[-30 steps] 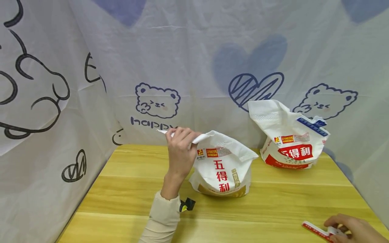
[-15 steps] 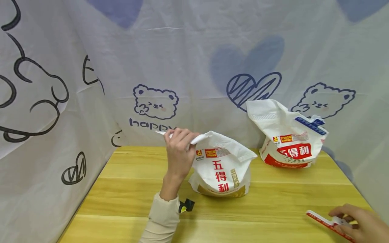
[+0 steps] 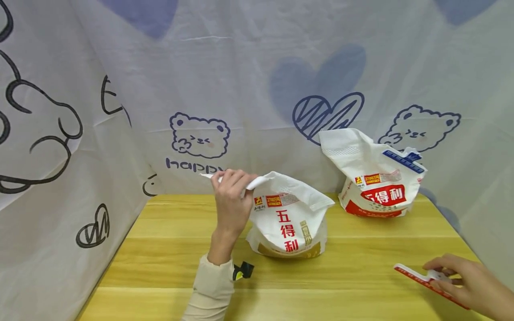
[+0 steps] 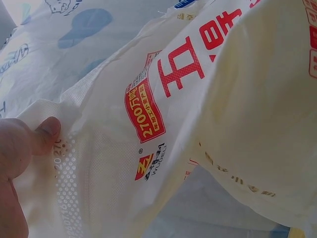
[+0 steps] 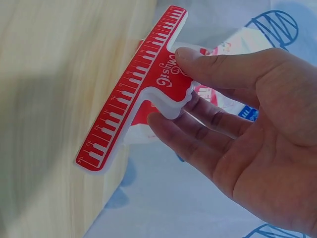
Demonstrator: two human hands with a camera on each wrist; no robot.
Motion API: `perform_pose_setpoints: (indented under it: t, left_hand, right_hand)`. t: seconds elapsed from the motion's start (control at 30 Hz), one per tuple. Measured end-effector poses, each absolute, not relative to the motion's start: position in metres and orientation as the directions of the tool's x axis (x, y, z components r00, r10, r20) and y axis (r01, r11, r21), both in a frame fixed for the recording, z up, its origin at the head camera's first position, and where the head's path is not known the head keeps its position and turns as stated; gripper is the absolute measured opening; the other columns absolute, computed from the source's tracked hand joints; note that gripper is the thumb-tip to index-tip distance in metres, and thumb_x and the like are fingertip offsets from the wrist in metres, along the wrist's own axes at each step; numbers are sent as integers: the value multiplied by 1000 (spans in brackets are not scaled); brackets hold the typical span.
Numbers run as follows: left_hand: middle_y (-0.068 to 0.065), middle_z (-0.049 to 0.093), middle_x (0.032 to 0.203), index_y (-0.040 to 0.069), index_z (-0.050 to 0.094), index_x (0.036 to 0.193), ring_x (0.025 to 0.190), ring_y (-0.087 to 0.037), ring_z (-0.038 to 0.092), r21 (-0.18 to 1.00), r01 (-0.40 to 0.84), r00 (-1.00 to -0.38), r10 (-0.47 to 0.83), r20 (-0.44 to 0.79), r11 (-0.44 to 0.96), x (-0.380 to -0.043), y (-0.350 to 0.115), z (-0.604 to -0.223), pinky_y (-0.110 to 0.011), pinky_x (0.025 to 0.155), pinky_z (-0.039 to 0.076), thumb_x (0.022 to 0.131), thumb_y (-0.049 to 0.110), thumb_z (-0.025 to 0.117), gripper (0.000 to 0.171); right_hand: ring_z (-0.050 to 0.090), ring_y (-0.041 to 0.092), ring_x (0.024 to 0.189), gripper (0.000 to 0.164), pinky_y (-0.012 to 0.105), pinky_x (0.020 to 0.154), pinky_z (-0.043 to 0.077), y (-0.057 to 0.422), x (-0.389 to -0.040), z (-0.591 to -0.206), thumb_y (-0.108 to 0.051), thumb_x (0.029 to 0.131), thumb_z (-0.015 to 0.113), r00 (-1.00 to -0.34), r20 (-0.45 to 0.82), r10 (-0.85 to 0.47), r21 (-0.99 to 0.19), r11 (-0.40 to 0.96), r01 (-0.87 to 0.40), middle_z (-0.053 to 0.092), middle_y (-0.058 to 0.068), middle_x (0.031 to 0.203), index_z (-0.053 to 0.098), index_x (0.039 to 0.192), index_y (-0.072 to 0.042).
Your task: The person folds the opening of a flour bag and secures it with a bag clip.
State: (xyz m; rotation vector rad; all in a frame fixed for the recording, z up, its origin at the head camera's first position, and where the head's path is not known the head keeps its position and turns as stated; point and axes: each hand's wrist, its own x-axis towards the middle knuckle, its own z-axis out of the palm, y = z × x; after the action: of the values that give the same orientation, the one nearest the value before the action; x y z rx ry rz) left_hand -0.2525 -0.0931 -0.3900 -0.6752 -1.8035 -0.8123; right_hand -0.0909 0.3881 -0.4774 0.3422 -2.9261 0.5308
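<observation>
My left hand [image 3: 232,205] grips the folded top corner of a white flour bag [image 3: 287,227] with red characters and a gold base band. In the left wrist view the thumb [image 4: 48,130] presses the flat, perforated top edge of the bag. At the right front, my right hand [image 3: 467,278] pinches a red and white clip [image 3: 421,278] by its handle, above the table. A piano-key pattern runs along the clip's long bar, and "Music" is printed on the handle, as the right wrist view shows. Its bar points left, toward the bag.
A second flour bag [image 3: 381,191], red at the base, stands at the back right with a blue clip [image 3: 404,160] across its top. A small black and yellow object [image 3: 242,270] is beside the left cuff. Printed curtains [image 3: 257,89] hang behind the wooden table [image 3: 160,258].
My right hand has raised the red clip off the tabletop and carried it forward. The left hand keeps its grip on the bag's corner. The head view has shifted slightly right.
</observation>
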Motion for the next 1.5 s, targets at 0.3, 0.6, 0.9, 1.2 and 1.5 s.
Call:
perform_pose_setpoints:
  t: [0.3, 0.6, 0.9, 1.2, 1.5]
  left_hand:
    - [-6, 73, 86, 6, 77, 91, 86, -24, 60, 226, 757, -337, 70, 939, 613, -255, -93, -391, -55, 100, 35, 84, -6, 77, 14]
    - [-6, 72, 85, 6, 77, 92, 87, -24, 60, 230, 754, -344, 71, 936, 616, -255, -94, -393, -54, 100, 35, 84, -5, 78, 14]
    - [-5, 73, 86, 7, 77, 92, 87, -24, 60, 236, 756, -344, 63, 937, 611, -255, -93, -393, -54, 101, 35, 83, -4, 78, 14]
    - [-5, 73, 85, 7, 77, 91, 87, -24, 60, 230, 756, -335, 60, 940, 613, -253, -93, -394, -55, 101, 35, 82, -6, 78, 16]
    - [-5, 72, 84, 7, 77, 90, 86, -24, 61, 215, 761, -318, 63, 946, 613, -253, -93, -391, -55, 100, 35, 82, -6, 77, 15]
  right_hand:
    - [51, -5, 73, 30, 20, 56, 56, 376, -96, -469, 2, 73, 88, -936, 314, -162, -390, 877, -282, 67, -8, 90, 73, 96, -11]
    - [52, -5, 74, 32, 17, 56, 55, 367, -98, -452, 4, 72, 88, -909, 396, -126, -398, 869, -294, 66, -10, 91, 74, 97, -11]
    - [52, -7, 73, 31, 18, 55, 55, 361, -104, -432, 0, 74, 89, -912, 403, -77, -393, 886, -248, 70, 8, 96, 74, 101, -6]
    - [53, -7, 71, 31, 27, 54, 58, 357, -107, -417, -2, 76, 88, -916, 399, -45, -397, 892, -216, 70, 13, 96, 74, 104, -2]
    - [50, -13, 74, 32, 11, 54, 50, 355, -109, -409, 4, 75, 87, -870, 492, -25, -402, 880, -252, 70, 17, 96, 74, 104, -1]
